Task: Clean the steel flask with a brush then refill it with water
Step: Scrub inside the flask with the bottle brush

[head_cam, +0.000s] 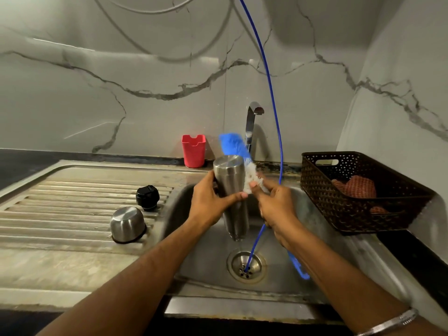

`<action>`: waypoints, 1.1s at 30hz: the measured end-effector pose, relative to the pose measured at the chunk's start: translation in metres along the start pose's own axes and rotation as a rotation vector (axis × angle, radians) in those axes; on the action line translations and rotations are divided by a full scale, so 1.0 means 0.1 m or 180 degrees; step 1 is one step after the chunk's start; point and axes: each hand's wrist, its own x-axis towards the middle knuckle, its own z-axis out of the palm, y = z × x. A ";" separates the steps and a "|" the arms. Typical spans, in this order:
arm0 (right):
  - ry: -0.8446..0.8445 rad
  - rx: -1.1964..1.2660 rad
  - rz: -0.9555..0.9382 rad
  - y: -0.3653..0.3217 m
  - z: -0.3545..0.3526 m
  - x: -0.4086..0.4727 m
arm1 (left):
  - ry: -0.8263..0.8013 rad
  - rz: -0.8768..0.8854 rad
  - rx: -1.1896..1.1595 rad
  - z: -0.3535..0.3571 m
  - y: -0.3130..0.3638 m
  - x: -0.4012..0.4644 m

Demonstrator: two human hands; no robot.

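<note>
Left hand (pixel 213 202) was clamped around the inverted steel flask (pixel 232 195) over the sink (pixel 303 238), right hand (pixel 274 202) closed on the bottle brush (pixel 236 147) against its side; wet, rigid steel likely slips, so mid-body grasping seemed safest.

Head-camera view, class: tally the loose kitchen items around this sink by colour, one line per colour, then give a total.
Steel: 2, the cylindrical steel flask and the domed steel cup lid.
Black: 1, the round black plastic stopper.
Red: 1, the red plastic holder cup.
Blue and white: 1, the bristled bottle brush.
Brown: 1, the perforated brown plastic basket.
Total: 6.
</note>
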 end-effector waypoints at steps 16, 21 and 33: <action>0.0015 -0.0970 -0.0192 0.09 -0.20 0.07 | 0.0574 0.0054 -0.0149 -0.29 0.48 0.17; -0.0561 -0.1850 0.0472 0.22 -0.22 0.08 | 0.0967 0.0175 0.0400 -0.89 0.75 0.65; -0.0980 -0.2316 0.0730 0.26 -0.19 0.12 | 0.1246 -0.0291 0.1055 -1.68 0.19 1.01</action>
